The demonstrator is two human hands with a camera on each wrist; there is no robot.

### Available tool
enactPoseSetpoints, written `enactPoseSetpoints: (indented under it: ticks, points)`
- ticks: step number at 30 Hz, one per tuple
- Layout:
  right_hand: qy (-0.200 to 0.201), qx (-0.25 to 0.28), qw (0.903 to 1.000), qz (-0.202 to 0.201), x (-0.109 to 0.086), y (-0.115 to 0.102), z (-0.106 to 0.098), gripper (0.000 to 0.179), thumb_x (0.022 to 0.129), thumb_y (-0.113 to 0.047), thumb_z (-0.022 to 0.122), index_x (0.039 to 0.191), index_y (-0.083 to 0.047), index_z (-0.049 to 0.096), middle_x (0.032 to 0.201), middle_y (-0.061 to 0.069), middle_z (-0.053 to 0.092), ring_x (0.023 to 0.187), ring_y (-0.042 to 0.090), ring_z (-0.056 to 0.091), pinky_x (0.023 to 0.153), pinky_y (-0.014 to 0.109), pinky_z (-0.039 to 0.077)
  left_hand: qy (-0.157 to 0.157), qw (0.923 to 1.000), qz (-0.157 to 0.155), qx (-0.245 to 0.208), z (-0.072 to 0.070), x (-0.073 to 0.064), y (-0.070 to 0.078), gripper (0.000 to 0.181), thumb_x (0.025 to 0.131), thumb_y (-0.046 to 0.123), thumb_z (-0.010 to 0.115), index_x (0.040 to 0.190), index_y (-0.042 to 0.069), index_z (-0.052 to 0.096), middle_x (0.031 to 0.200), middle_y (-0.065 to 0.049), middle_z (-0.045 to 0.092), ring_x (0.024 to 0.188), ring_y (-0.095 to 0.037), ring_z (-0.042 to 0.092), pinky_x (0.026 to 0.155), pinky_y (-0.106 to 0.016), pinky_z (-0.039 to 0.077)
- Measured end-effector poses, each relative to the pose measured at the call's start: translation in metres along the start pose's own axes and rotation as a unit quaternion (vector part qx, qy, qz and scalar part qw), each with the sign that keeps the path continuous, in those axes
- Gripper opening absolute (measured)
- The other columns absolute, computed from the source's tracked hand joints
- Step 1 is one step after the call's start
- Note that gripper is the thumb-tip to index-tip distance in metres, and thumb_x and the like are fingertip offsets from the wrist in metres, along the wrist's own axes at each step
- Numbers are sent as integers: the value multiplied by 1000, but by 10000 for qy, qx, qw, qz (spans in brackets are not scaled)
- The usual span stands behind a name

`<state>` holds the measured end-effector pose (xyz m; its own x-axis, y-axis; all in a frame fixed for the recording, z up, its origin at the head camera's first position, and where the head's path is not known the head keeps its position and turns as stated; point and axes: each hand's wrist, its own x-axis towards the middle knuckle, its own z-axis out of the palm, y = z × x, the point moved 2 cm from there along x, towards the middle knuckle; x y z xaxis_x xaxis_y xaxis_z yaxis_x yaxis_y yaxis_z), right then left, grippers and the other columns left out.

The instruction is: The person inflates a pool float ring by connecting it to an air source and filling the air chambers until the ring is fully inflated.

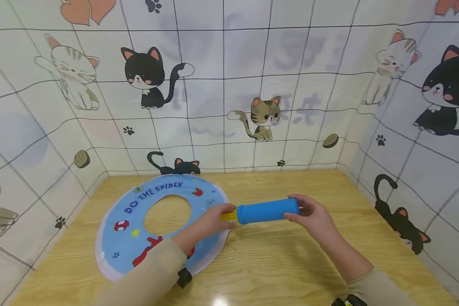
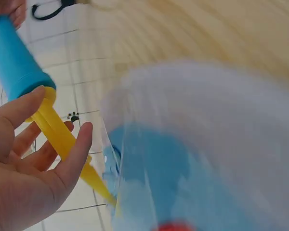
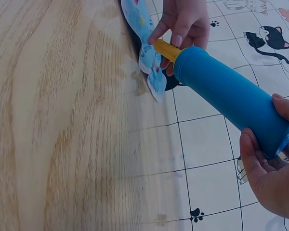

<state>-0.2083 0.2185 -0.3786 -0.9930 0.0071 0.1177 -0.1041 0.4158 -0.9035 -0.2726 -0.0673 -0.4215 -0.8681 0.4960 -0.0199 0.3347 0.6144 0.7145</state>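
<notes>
A hand air pump with a blue barrel (image 1: 268,211) and a yellow nozzle (image 2: 58,132) is held level above the table by both hands. My left hand (image 1: 212,223) holds it at the nozzle end, the thumb against the yellow collar and the fingers around the nozzle. With thumb and fingers, my right hand (image 3: 272,178) grips the far end of the barrel. To the left lies a flat light-blue swim ring (image 1: 118,244) printed with letters and red figures. The left forearm crosses over it. In the left wrist view, the nozzle tip points toward the ring's blurred plastic (image 2: 154,168).
Under everything is a wood-grain table (image 1: 283,263). White tiled-pattern sheets (image 1: 206,97) with printed cats enclose the back and both sides. A dark strap piece (image 1: 184,277) shows by the left sleeve, another (image 1: 349,301) by the right sleeve.
</notes>
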Motion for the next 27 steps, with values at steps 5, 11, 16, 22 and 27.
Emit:
enactPoseSetpoints:
  ticks: [5,11,16,22,27]
  points:
    - [-12,90,10000,3,1,0,-3,64,86,-28,77,139,-7,51,137,21,52,112,34,58,87,41,52,-32,9967,-207,-783,5,11,-1,49,86,21,77,129,6,57,134,-16,55,116,-32,57,89,-41,51]
    - [-117,616,9980,-20,3,-1,-5,63,89,-24,73,142,-4,45,144,22,44,104,24,65,86,34,53,-40,9928,-49,-1196,9,15,0,42,87,15,76,122,7,55,133,-19,55,105,-29,63,84,-38,52]
    - [-126,931,9956,-45,1,-4,-6,60,93,-26,68,143,-3,42,147,22,39,92,14,68,84,30,54,99,9860,20,-1664,10,9,5,43,85,13,77,120,5,54,122,-16,61,90,-31,67,76,-35,55]
    - [117,1217,9923,-192,-1,-9,-8,57,95,-23,66,141,1,43,146,22,40,83,19,70,78,29,55,462,9891,-6,-1395,6,6,8,49,81,20,81,121,11,53,116,-11,63,86,-21,64,74,-33,53]
    - [437,1311,9897,-364,-3,-10,-20,51,95,-21,66,137,0,47,142,22,42,75,17,69,74,29,56,411,9841,18,-1730,2,7,4,51,82,16,80,124,10,51,113,-12,63,79,-30,68,71,-33,55]
